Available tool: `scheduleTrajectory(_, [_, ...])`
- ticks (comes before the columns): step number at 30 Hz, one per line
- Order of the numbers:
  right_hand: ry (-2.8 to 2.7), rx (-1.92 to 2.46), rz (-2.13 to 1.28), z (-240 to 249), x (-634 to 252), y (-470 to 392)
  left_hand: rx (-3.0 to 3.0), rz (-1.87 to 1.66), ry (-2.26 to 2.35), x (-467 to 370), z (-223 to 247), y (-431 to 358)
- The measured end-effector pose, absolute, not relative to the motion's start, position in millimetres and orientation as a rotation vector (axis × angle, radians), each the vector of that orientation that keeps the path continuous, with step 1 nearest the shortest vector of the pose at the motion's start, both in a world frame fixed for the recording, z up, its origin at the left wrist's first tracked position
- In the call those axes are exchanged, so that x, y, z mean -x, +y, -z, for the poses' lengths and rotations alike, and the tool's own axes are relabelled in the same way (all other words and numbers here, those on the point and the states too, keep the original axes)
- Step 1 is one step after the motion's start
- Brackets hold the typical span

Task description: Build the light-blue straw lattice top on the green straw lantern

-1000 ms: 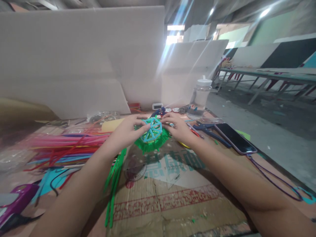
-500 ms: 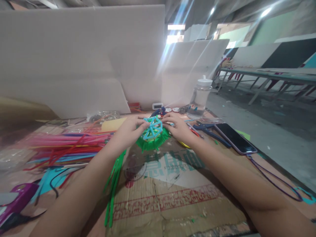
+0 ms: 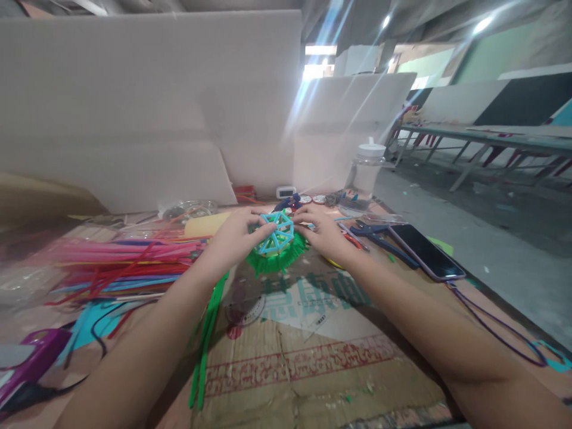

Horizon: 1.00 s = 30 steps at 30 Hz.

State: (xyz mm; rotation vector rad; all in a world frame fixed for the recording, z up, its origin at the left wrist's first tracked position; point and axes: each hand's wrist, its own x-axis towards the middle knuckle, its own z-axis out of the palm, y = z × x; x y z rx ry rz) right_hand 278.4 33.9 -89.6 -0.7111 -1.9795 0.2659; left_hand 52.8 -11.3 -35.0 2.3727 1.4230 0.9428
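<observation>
Head view: fringed craft piece point(image 3: 274, 244) between left hand point(image 3: 236, 238) and right hand point(image 3: 322, 232)

Printed cardboard point(image 3: 357, 384) lies closest, green stems point(image 3: 208, 342) along its left edge. Over its far part, the light-blue, green-edged piece is held: left thumb and fingers pinch one rim, right fingertips the other. A phone point(image 3: 426, 250) lies to the right; farther back stand a bottle point(image 3: 364, 176) and white boards point(image 3: 147, 89).

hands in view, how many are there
2: the left hand on the left side of the blue and green craft piece, and the right hand at its right side. No others show.
</observation>
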Motion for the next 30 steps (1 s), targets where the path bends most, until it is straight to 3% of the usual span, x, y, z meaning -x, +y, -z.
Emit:
scheduleTrajectory(6, [-1.962, 0.749, -0.292, 89.9, -278.0, 33.2, -2.481, -0.975, 1.398, -52.9, 37.7, -12.1])
scheduleTrajectory(14, [-1.862, 0.947, -0.38, 98.0, -284.4, 43.8, -2.396, -1.367, 1.668, -26.9, 13.1, -20.7])
scheduleTrajectory(22, [-1.815, 1.043, -0.414, 101.4, -289.0, 53.9, -2.09, -1.148, 1.803, 35.1, 7.9, -6.0])
scheduleTrajectory(30, [-1.772, 1.127, -0.464, 74.7, -304.5, 43.9, -2.274, -0.761, 1.93, 62.8, 43.1, 26.7])
